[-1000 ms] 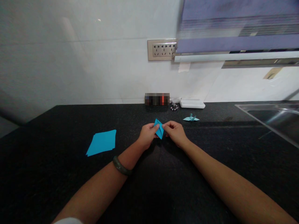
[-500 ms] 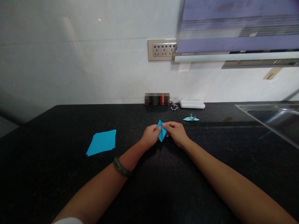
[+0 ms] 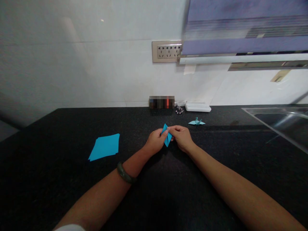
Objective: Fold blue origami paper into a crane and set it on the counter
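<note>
A piece of blue origami paper (image 3: 167,140), folded into a narrow diamond, is held above the dark countertop between both hands. My left hand (image 3: 155,141) is closed on its left side, the thumb lying across the front face. Closed on the upper right edge, my right hand (image 3: 182,138) pinches the paper with thumb and forefinger. The fingers behind the paper are partly hidden. To the left lies a loose stack of square blue paper sheets (image 3: 105,147). A pale teal paper crane (image 3: 196,122) sits beyond my right hand.
Along the wall stand a blurred-out dark box (image 3: 161,102), a beaded bracelet (image 3: 179,110) and a flat white case (image 3: 197,107). A metal sink (image 3: 276,128) is set into the countertop (image 3: 60,192) at right. Sockets (image 3: 167,51) and a purple blind (image 3: 240,29) are above.
My left thumb has shifted slightly up and right across the folded paper, towards the right thumb. The paper has moved very slightly right; the other things stay put.
</note>
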The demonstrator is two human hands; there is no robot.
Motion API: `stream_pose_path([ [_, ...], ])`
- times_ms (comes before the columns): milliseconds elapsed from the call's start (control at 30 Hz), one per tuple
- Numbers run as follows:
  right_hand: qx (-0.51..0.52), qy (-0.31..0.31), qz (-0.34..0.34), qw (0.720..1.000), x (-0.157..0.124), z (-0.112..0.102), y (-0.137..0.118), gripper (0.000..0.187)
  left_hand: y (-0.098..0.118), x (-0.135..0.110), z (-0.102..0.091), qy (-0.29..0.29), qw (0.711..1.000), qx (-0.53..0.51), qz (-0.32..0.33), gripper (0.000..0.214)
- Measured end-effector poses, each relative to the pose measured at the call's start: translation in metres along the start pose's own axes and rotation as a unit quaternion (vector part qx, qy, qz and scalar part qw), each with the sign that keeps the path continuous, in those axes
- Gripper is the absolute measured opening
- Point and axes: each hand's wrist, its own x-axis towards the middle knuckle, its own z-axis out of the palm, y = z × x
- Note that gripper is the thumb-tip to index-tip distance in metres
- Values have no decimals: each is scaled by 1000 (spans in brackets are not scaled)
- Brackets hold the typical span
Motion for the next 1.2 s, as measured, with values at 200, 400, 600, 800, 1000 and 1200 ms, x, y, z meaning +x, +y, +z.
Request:
stream_pose_path([
  [200,24,-26,31,999,2,-3,0,24,-2,1,2,-5,998,-51,-28,25],
  [400,27,-87,43,995,3,-8,-3,30,-2,1,0,-14,997,-63,-52,20],
  [600,9,-108,27,994,2,-8,-3,29,-2,1,1,-13,996,-64,-61,18],
  [800,3,-106,6,994,1,-7,-1,25,-2,1,1,-17,996,-62,-63,20],
  [1000,-2,-102,-8,995,1,-7,1,23,1,1,0,-25,996,-62,-64,21],
  [1200,-1,-95,-21,995,1,-6,-1,22,2,1,0,-27,995,-55,-76,21],
])
